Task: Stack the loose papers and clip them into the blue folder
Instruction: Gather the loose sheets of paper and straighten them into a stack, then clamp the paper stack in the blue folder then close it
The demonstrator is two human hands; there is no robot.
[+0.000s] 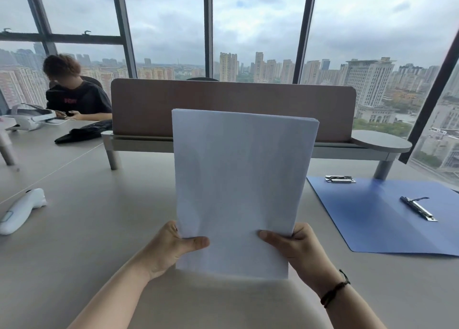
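A stack of white papers (pixel 238 179) stands upright in front of me, its bottom edge at or just above the table. My left hand (pixel 171 246) grips its lower left side, thumb across the front sheet. My right hand (pixel 298 246) grips the lower right side the same way. The blue folder (pixel 372 219) lies open and flat on the table to the right, apart from the papers. It has a metal clip (pixel 339 179) at its far edge and a second metal clip (pixel 418 208) lying on its inner face.
A brown desk divider (pixel 149 105) runs across the far edge of the grey table (pixel 99 229). A white controller (pixel 22 210) lies at the left. Another person (pixel 74 90) sits at the far left, with a white headset (pixel 29 117) and a black cloth (pixel 84 131) nearby.
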